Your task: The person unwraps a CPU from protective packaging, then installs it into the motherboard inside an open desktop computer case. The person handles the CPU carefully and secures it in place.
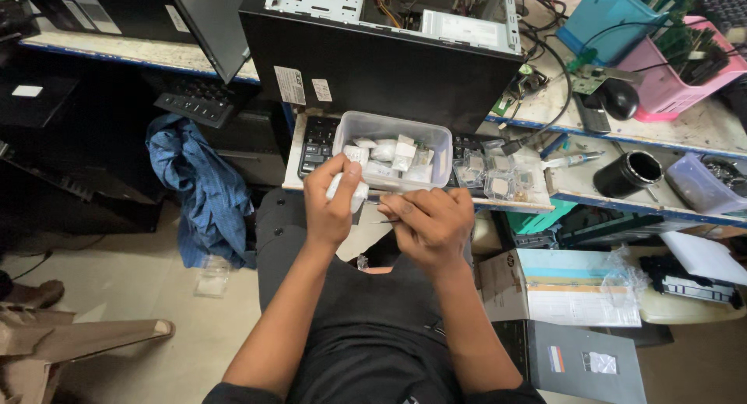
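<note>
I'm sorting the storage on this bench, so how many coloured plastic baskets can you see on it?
2. A blue basket stands at the far right of the bench, and a pink basket sits just right of it, holding green boards. More may lie outside the frame.

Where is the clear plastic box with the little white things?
In the head view, the clear plastic box sits mid-frame on the keyboard, before the black computer case, just beyond both hands.
</note>
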